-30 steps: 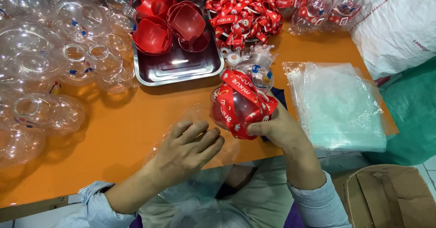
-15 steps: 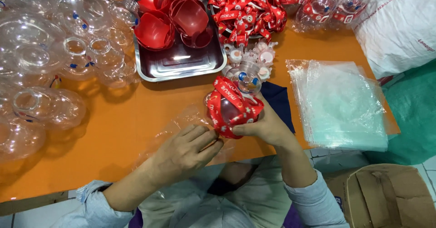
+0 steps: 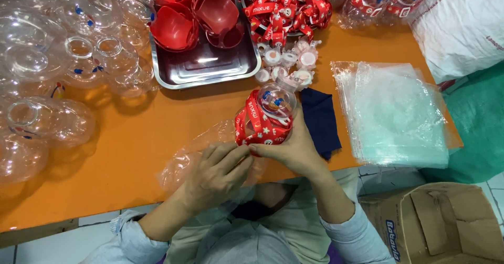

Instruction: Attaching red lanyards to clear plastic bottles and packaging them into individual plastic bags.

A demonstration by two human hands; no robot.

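Note:
My right hand (image 3: 296, 151) grips a clear round bottle with a red insert and a red printed strap (image 3: 265, 118) wound around it, held just above the orange table (image 3: 126, 153). My left hand (image 3: 215, 172) pinches a thin clear plastic bag (image 3: 181, 161) at the bottle's lower edge, thumb and fingers touching the strap. The bag lies crumpled under and left of my left hand.
A steel tray (image 3: 210, 67) with red cup halves (image 3: 215, 9) sits behind. Several clear bottles (image 3: 47, 64) crowd the left. Red straps (image 3: 286, 4) and small caps (image 3: 289, 64) lie at the back, a dark blue cloth (image 3: 320, 122) and stacked clear bags (image 3: 399, 117) right, a cardboard box (image 3: 446, 227) below.
The bottle has turned in my right hand so its mouth faces up and moved slightly left. My left hand has closed in on its lower edge with the bag.

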